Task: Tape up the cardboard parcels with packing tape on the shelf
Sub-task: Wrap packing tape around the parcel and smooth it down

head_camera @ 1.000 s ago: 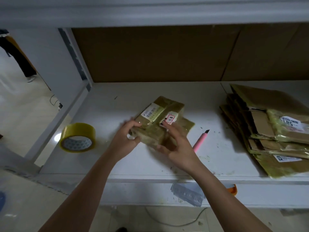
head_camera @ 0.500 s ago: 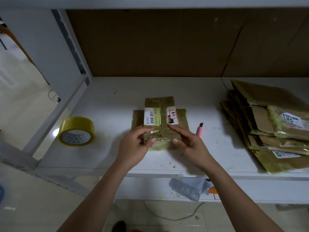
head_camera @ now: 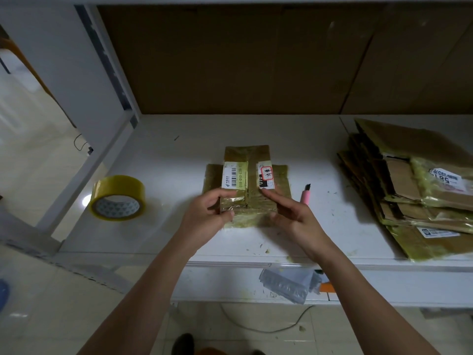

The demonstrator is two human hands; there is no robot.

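Yellow tape roll (head_camera: pixel 117 198) left, pink cutter (head_camera: pixel 305 194) right, perhaps half-hidden

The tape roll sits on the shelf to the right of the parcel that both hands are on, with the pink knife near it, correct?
Not quite. The head view shows the tape roll to the left of the parcel, near the shelf's left edge. It is the pink knife that lies to the right, beside the right hand. The left hand is on the parcel too.
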